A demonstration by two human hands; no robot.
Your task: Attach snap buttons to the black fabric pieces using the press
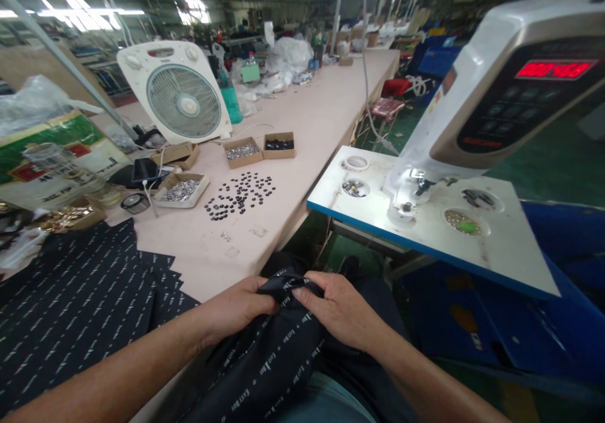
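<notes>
Dark fabric (271, 353) printed with white "East Boy" lettering lies across my lap. My left hand (241, 306) pinches its gathered upper edge from the left. From the right, my right hand (338, 303) grips the same edge, thumb on top. The two hands are a short gap apart, with the folded cloth bunched between them. Whatever lies inside the fold is hidden. To the left, a stack of similar printed dark fabric (80, 303) rests on the table.
On the table (321, 120) are scattered small black round pieces (241, 193), a box of silver pieces (182, 190), a box of black pieces (278, 144) and a box fan (184, 98). A machine (472, 95) with a red display stands right, over a white blue-edged board (513, 234).
</notes>
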